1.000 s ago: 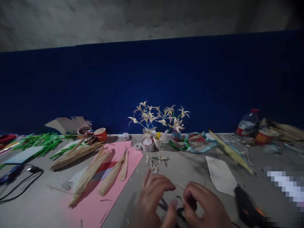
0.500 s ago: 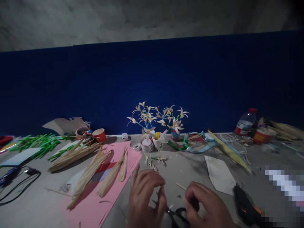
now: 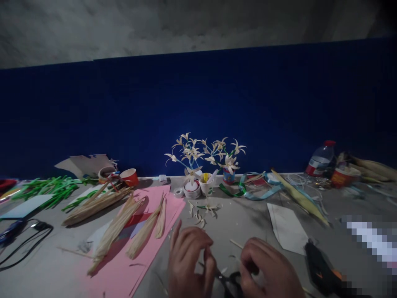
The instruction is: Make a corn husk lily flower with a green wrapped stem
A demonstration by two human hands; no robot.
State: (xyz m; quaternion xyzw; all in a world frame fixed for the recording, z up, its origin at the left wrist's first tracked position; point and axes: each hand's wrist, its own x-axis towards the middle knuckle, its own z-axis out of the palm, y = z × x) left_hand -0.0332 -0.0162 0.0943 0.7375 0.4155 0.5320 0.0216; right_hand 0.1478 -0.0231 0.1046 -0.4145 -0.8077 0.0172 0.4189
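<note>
My left hand [image 3: 191, 258] is low in the middle, its thumb and index fingertip closed in a pinch. Whatever lies between those fingertips is too small and dark to name. Right of it, my right hand [image 3: 269, 267] is curled with fingertips drawn together, and what they hold, if anything, is hidden. A thin pale stick [image 3: 236, 243] shows just beyond these fingers; I cannot tell whether it touches them. Black-handled scissors [image 3: 229, 281] lie on the table between the hands, partly covered. Pale cut petals [image 3: 198, 217] are scattered ahead of my left hand.
Dried corn husks [image 3: 114, 236] lie on pink paper [image 3: 124, 285] at left, near green pipe cleaners [image 3: 56, 190]. Husk flowers [image 3: 190, 153] stand at the back. A black glue gun [image 3: 321, 265], white paper [image 3: 287, 227] and a plastic bottle [image 3: 321, 159] are at right.
My right hand has shifted slightly left, covering more of the scissors. My left hand's pinch has moved a little, with its fingers still closed. Other things stay in place.
</note>
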